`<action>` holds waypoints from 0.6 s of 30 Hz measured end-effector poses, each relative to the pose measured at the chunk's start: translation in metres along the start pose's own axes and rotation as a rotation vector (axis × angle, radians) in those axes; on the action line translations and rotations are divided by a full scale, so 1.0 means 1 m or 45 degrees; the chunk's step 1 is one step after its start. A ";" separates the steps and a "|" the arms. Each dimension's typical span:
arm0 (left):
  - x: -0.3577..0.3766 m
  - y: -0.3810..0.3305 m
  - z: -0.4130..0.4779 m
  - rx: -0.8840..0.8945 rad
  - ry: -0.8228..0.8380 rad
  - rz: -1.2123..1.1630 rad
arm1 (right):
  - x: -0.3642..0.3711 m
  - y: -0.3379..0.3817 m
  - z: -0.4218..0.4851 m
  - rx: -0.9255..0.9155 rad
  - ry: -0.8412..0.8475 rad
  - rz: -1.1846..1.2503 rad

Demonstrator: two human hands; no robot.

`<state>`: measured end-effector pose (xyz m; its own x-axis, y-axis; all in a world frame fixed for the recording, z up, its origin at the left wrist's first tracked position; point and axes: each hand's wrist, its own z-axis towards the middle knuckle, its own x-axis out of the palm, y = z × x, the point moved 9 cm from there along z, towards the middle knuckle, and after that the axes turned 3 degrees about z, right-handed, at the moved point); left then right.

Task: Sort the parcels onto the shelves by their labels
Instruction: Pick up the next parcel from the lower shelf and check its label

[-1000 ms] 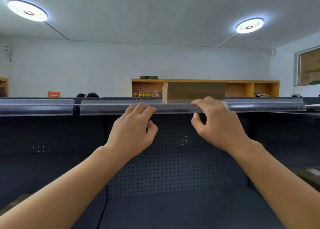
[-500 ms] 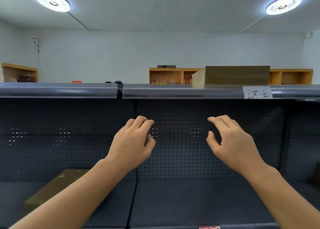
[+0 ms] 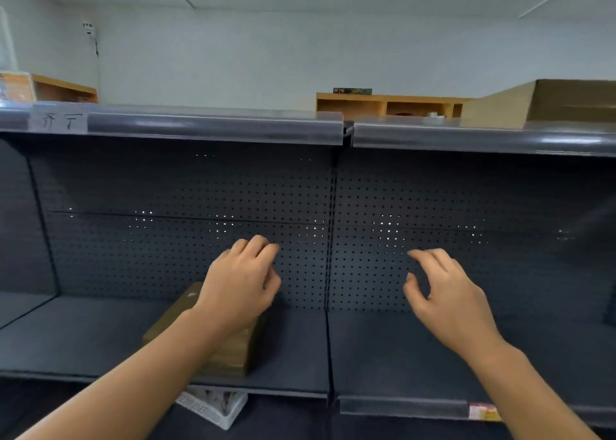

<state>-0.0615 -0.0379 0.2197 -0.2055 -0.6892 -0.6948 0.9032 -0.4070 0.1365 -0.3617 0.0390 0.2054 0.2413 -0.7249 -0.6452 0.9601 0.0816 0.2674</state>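
1. Fingers [image 3: 263, 246] of left hand [image 3: 238, 283] loosely curled, right hand [image 3: 446, 293] half spread; both hold nothing and hang in front of the pegboard [image 3: 200, 233], between top shelf [image 3: 213, 129] and middle shelf [image 3: 83, 339].
2. Parcels: one box [image 3: 566, 103] on the top shelf at far right, cut by the frame edge; a second box [image 3: 233, 353] on the middle shelf under the left forearm; a white bag [image 3: 213, 406] on the level below, mostly hidden.
3. Risk: left forearm passes right over the middle box. A careless pull-back could drag it off the shelf lip.
4. Risk: mis-sort. Handwritten tag [image 3: 61, 121] on the top rail is blurred and I can't read it; parcel labels aren't visible either.
5. Risk: top box placement can't be judged from here; if it overhangs the edge it may tip.
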 end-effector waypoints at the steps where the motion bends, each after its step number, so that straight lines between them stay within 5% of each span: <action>1: 0.007 0.013 -0.007 -0.012 0.019 0.006 | 0.010 0.009 -0.002 0.008 0.011 0.004; 12: 0.052 0.114 -0.080 -0.090 -0.002 0.041 | 0.121 0.074 -0.041 0.101 0.218 0.102; 18: 0.135 0.198 -0.120 -0.380 0.309 0.007 | 0.189 0.115 -0.052 0.071 0.357 0.026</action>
<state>0.1343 -0.1396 0.0684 -0.1377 -0.5147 -0.8462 0.9814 -0.1864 -0.0463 -0.1985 -0.0529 0.0767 0.2977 -0.5055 -0.8098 0.9472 0.0509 0.3165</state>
